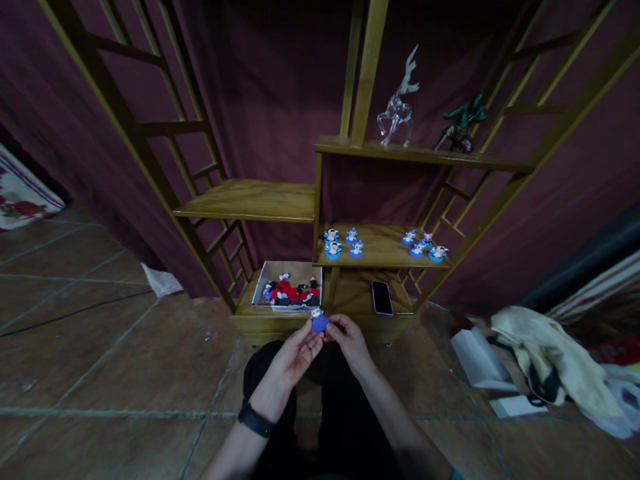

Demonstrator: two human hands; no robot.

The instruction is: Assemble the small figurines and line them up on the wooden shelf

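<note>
Between my two hands I hold a small figurine (319, 321) with a white head and a purple base, in front of the cabinet. My left hand (296, 352) pinches its left side, palm turned up. The fingers of my right hand (350, 339) close on its right edge. Just beyond it, a white open box (256, 297) contains red, black and white figurines in a jumble. Several similar figurines stand in two groups on the middle right shelf (375, 250), one group with a blue-based figurine (333, 250) at the left, another with a blue-based figurine (438, 253) at the right.
A phone (382, 297) lies on the low wooden shelf. Above, a clear deer statue (399, 110) and a dark green statue (464, 127) stand on the upper shelf (425, 153). White cartons (481, 360) and a cream cloth (545, 347) lie on the floor at right; a cable (80, 311) crosses the left.
</note>
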